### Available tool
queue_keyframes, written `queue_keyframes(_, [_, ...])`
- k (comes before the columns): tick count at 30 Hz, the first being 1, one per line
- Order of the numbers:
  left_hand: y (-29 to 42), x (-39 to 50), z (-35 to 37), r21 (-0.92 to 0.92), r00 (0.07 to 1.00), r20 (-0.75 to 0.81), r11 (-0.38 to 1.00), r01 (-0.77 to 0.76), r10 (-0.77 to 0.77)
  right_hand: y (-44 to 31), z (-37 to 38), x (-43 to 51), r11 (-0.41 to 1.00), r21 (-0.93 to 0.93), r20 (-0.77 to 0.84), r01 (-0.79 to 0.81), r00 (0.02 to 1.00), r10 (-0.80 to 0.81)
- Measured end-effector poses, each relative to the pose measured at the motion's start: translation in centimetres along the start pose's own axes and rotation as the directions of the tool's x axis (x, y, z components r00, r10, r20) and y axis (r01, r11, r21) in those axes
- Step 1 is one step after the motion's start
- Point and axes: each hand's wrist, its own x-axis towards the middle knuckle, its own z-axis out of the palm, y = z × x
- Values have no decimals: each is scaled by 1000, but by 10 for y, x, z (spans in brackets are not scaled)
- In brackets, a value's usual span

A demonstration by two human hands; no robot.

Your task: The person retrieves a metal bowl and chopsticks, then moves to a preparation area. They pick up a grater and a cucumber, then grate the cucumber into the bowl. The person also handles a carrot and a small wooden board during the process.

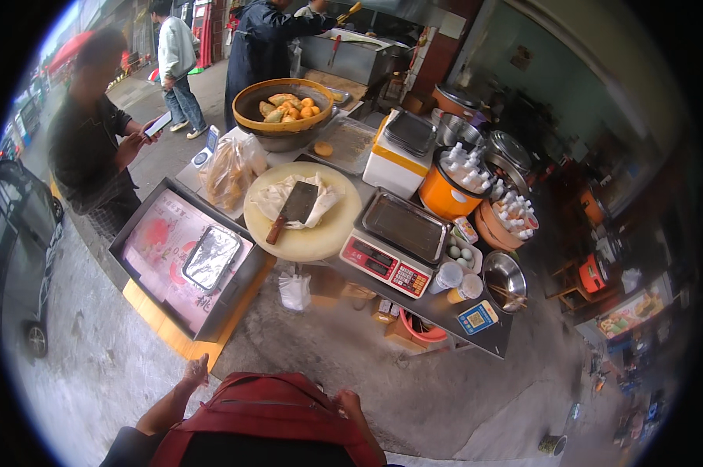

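Observation:
My left hand hangs beside the red apron, its fingers apart and nothing in it, near the yellow board below a grey tray. At the apron's right side hangs my right hand; its fingers look curled, and whether anything is in them does not show. Beyond the hands, a cleaver lies on white cloth or paper on a round chopping board. A foil-covered small tray rests in the grey tray. A digital scale bears a metal tray.
A basin of fried pastries and a plastic bag stand behind the board. Bottles, eggs, cups and a steel bowl crowd the right side. A person with a phone stands at the left; others are farther back.

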Motion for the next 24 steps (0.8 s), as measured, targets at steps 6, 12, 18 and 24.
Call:
queue_keyframes(6, [-3, -6, 11, 411, 976, -31, 893, -183, 214, 63, -17, -15, 235, -846, 371, 479, 845, -386])
queue_keyframes(12, [-20, -53, 26, 375, 997, 46, 924, -77, 64, 44, -33, -49, 768, -623, 115, 147, 989, -96])
queue_keyframes(18, [-56, -80, 38, -205, 905, 170, 885, 419, -390, -10, -31, -53, 930, 226, -37, -289, 952, 304])
queue_keyframes(24, [-63, -80, 42, -642, 754, 235, 485, 594, -613, -62, -22, -37, 970, 144, 9, -198, 980, 198])
